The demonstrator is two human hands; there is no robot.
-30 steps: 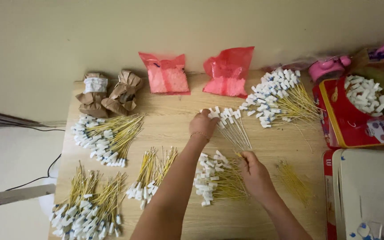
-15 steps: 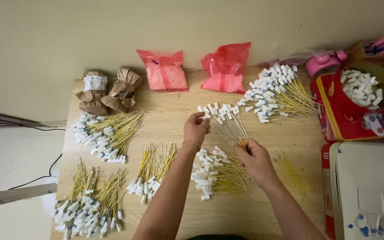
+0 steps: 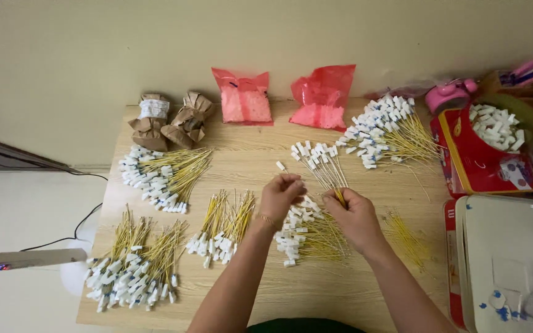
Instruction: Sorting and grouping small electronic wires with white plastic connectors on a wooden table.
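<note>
My right hand (image 3: 356, 216) pinched the yellow ends of a fanned wire bunch (image 3: 319, 161) w/ white tips, mid-table. Left hand (image 3: 280, 194) closed its fingertips on one wire just beside it. A loose pile (image 3: 303, 231) lay under both hands. Bare wood toward the table (image 3: 316, 293) near edge; red tin (image 3: 473, 154) crowded the right edge.

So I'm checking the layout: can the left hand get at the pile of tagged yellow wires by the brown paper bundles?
Probably yes: the left hand is nearby, with bare table between it and that pile.
</note>
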